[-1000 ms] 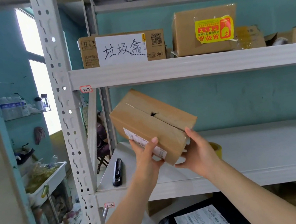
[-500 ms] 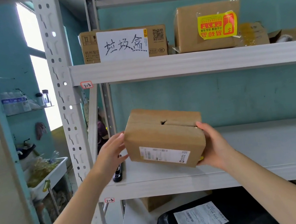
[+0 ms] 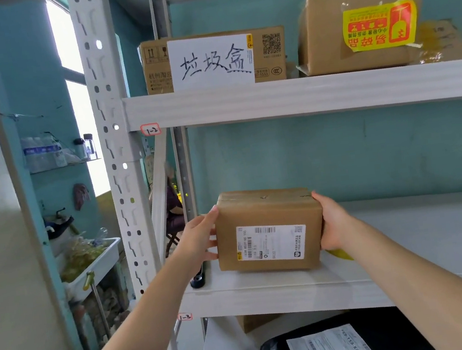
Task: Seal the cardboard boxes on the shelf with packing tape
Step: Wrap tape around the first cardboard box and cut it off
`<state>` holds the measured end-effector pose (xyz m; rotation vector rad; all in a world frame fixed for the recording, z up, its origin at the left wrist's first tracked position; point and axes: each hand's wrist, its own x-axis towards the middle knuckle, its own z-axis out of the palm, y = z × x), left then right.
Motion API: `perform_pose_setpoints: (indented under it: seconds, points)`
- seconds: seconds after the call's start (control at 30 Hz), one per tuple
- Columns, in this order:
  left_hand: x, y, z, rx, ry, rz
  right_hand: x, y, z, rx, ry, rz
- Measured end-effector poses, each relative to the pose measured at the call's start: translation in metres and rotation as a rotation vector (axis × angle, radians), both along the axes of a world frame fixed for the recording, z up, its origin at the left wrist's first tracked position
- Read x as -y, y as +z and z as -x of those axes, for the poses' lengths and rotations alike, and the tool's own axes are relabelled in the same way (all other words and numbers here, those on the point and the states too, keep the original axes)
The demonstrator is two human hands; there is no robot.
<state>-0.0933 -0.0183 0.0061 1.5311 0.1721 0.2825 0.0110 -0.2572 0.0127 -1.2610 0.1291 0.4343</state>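
1. where the two bare arms reach in, the left hand point(image 3: 200, 240) lies with straight fingers pressed flat against the left end of a small brown cardboard box with a white shipping label point(image 3: 269, 228), and the right hand point(image 3: 333, 223) cups the right end, its fingers hidden behind.
2. the box stands upright, label facing out, near the left end of the pale grey metal middle shelf point(image 3: 423, 237); its base looks to touch the board.
3. a yellow tape roll point(image 3: 342, 255) peeks out just under the right wrist; a black handled tool point(image 3: 198, 280) lies below the left wrist.
4. on the upper shelf stand a brown carton with a handwritten white paper sign point(image 3: 212, 61) and a brown carton with a yellow sticker point(image 3: 357, 29).
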Motion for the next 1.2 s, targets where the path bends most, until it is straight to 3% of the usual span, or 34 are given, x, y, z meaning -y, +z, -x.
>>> perform_pose_setpoints:
  seconds: [0.2,0.33,0.43,0.5,0.57,0.63,0.77,0.87,1.03,1.2]
  points:
    - [-0.009,-0.016,-0.017,-0.136,0.038,0.007,-0.009,-0.018,-0.017,0.043,0.068,0.087]
    - [-0.008,-0.018,-0.026,-0.091,0.124,-0.041,0.001,-0.017,-0.023,0.077,0.002,0.176]
    - [-0.012,-0.018,-0.025,0.035,0.254,-0.077,0.032,-0.012,-0.029,0.485,-0.267,0.585]
    - [-0.013,-0.020,-0.020,0.159,0.330,-0.040,0.062,-0.013,-0.033,0.756,-0.221,1.002]
    - [-0.008,-0.019,-0.012,0.259,0.362,-0.085,0.086,-0.020,-0.030,0.728,-0.019,1.242]
    - [0.001,-0.017,-0.004,0.340,0.354,-0.131,0.097,-0.033,-0.026,0.665,0.149,1.351]
    - [0.022,-0.013,0.007,0.453,0.360,-0.186,0.097,-0.052,-0.025,0.786,0.114,1.611]
    - [0.038,-0.014,0.014,0.501,0.361,-0.244,0.097,-0.057,-0.019,0.811,-0.002,1.488]
    - [0.068,-0.013,0.024,0.649,0.278,-0.359,0.109,-0.032,0.014,1.103,-0.254,0.953]
    - [0.110,-0.001,0.030,0.444,-0.138,-0.216,0.106,-0.014,0.076,1.353,-0.213,0.742]
